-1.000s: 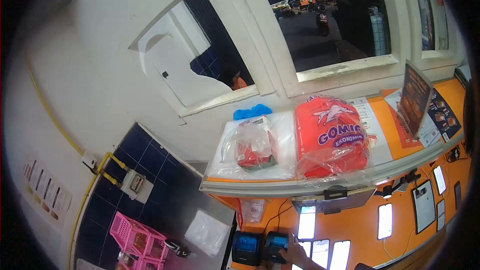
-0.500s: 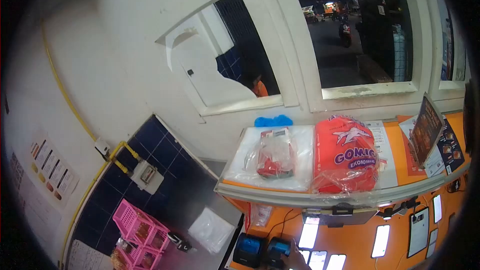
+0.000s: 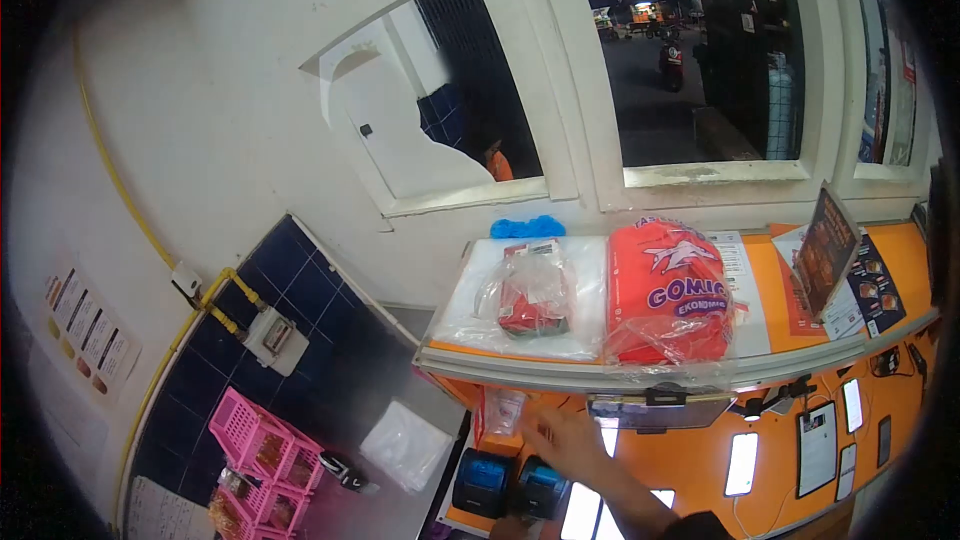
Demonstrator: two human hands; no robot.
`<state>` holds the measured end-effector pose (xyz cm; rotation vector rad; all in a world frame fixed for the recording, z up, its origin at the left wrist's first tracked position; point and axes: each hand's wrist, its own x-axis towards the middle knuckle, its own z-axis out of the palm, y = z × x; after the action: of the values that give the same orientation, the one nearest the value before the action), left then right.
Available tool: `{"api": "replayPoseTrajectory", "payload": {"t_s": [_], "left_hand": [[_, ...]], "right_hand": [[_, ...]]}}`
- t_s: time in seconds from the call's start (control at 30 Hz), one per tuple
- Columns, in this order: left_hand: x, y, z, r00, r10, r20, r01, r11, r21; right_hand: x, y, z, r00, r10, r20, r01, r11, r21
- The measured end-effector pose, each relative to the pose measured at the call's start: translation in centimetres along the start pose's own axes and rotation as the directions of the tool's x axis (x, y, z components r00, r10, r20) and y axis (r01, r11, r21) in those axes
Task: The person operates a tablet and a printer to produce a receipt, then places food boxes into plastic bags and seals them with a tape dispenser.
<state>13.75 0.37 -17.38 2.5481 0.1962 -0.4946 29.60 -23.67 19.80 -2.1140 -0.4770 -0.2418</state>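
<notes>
My right hand (image 3: 572,448) reaches in from the lower right, below the shelf edge. Its fingers are loosely bent and apart, and nothing shows in them. Just left of the fingertips hangs a small clear plastic packet (image 3: 503,412) with red edges; a gap seems to lie between them. Below are two small black printers, the left printer (image 3: 484,482) and the right printer (image 3: 540,486), both with blue tops. At the bottom edge, part of my left hand (image 3: 512,528) shows by the right printer; its fingers are mostly hidden. Lit phones (image 3: 581,512) lie beside and under my right forearm.
Above, the shelf (image 3: 755,312) bears a red GOMIC bag (image 3: 668,295), a stack of clear plastic (image 3: 462,305) and a tilted menu stand (image 3: 826,252). Pink baskets (image 3: 240,430) stand lower left. More phones (image 3: 741,464) and a clipboard (image 3: 816,452) lie on the orange counter.
My right hand has lifted from the right printer and moved up toward the plastic packet. Part of my left hand now shows at the bottom. The view has shifted slightly.
</notes>
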Motion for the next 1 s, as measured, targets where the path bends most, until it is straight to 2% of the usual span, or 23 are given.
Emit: {"api": "replayPoseTrajectory", "payload": {"t_s": [0.03, 0.07, 0.17, 0.23, 0.27, 0.3, 0.33, 0.37, 0.4, 0.43, 0.47, 0.5, 0.53, 0.57, 0.6, 0.63, 0.67, 0.73, 0.8, 0.83, 0.87, 0.93, 1.0], "left_hand": [[0.2, 0.0, 0.1, 1.0, 0.013, 0.014, -0.013, 1.0, 0.012], [0.4, -0.3, 0.2, 0.999, 0.025, 0.026, -0.026, 0.999, 0.027], [1.6, -1.1, 0.7, 0.991, 0.116, 0.068, -0.122, 0.988, 0.092], [2.9, -2.6, 1.8, 0.965, 0.254, 0.066, -0.261, 0.954, 0.146], [2.8, -2.7, 1.9, 0.966, 0.245, 0.079, -0.254, 0.957, 0.142], [3.4, -2.5, 1.5, 0.972, 0.092, 0.214, -0.139, 0.966, 0.217], [3.6, -2.0, 1.1, 0.94, -0.071, 0.332, -0.036, 0.952, 0.305], [3.2, -0.7, -0.1, 0.939, -0.069, 0.337, -0.038, 0.952, 0.303], [1.8, 1.6, -1.9, 0.956, -0.093, 0.278, 0.024, 0.97, 0.241], [0.9, 2.9, -2.9, 0.968, -0.121, 0.219, 0.084, 0.981, 0.174], [1.4, 2.4, -2.3, 0.968, -0.118, 0.22, 0.081, 0.982, 0.171], [2.0, 1.9, -1.8, 0.983, -0.044, 0.181, 0.013, 0.985, 0.172], [2.0, 1.2, -1.2, 0.989, 0.028, 0.144, -0.054, 0.983, 0.176], [2.0, 2.6, -2.7, 0.977, 0.014, 0.211, -0.053, 0.982, 0.182], [0.1, 4.5, -4.6, 0.954, -0.02, 0.298, -0.038, 0.981, 0.188], [-2.6, 3.2, -3.2, 0.937, -0.058, 0.345, -0.008, 0.982, 0.188], [-2.4, 2.3, -2.2, 0.947, -0.07, 0.313, 0.014, 0.984, 0.18], [1.5, 3.1, -3.0, 0.972, -0.023, 0.234, -0.022, 0.982, 0.187], [0.8, 2.5, -2.2, 0.994, -0.011, 0.106, -0.011, 0.978, 0.206], [1.4, 2.0, -2.0, 0.979, -0.084, 0.184, 0.048, 0.98, 0.193], [1.5, 2.3, -2.4, 0.982, -0.078, 0.173, 0.043, 0.98, 0.196], [0.2, 3.1, -3.4, 0.984, 0.049, 0.172, -0.065, 0.994, 0.09], [-0.9, 4.3, -4.2, 0.992, 0.003, 0.125, -0.014, 0.996, 0.09]], "right_hand": [[1.8, -1.2, -1.4, 0.967, -0.172, -0.19, 0.155, 0.983, -0.1], [3.8, -3.1, -3.0, 0.937, -0.21, -0.281, 0.157, 0.968, -0.197], [10.9, -4.9, -5.0, 0.821, -0.361, -0.443, 0.075, 0.837, -0.543], [14.9, -3.4, -4.3, 0.781, -0.384, -0.492, -0.045, 0.752, -0.658], [16.4, -2.5, -4.1, 0.87, -0.229, -0.437, -0.121, 0.759, -0.639], [17.8, -1.6, -4.0, 0.927, -0.063, -0.369, -0.198, 0.754, -0.626], [19.0, -0.3, -4.1, 0.965, 0.027, -0.261, -0.185, 0.775, -0.604], [20.0, 0.5, -4.7, 0.983, 0.103, -0.153, -0.174, 0.794, -0.583], [20.3, 0.3, -5.2, 0.982, 0.104, -0.155, -0.176, 0.791, -0.586], [20.5, 0.1, -5.5, 0.972, 0.059, -0.229, -0.168, 0.855, -0.492], [20.7, -0.1, -5.8, 0.952, 0.021, -0.304, -0.145, 0.908, -0.392], [21.1, -0.1, -5.8, 0.953, 0.022, -0.302, -0.146, 0.908, -0.393], [21.5, 0.1, -5.5, 0.92, 0.001, -0.391, -0.125, 0.948, -0.293], [21.8, 0.2, -5.0, 0.88, -0.002, -0.475, -0.1, 0.977, -0.188], [21.4, -0.3, -5.1, 0.891, 0.037, -0.453, -0.129, 0.976, -0.175], [21.1, -0.4, -5.3, 0.894, 0.045, -0.446, -0.112, 0.986, -0.124], [21.1, -0.6, -5.6, 0.885, 0.031, -0.465, -0.077, 0.994, -0.081], [21.7, -1.0, -6.3, 0.873, 0.054, -0.484, -0.103, 0.992, -0.075], [21.3, -0.8, -5.9, 0.874, 0.089, -0.478, -0.132, 0.99, -0.057], [21.4, -0.5, -5.6, 0.866, 0.108, -0.488, -0.137, 0.99, -0.024], [21.6, -0.1, -5.1, 0.86, 0.127, -0.495, -0.14, 0.99, 0.009], [21.8, 1.7, -3.3, 0.845, 0.09, -0.526, -0.114, 0.993, -0.013], [21.3, 2.4, -2.2, 0.838, 0.048, -0.543, -0.081, 0.996, -0.037]]}}
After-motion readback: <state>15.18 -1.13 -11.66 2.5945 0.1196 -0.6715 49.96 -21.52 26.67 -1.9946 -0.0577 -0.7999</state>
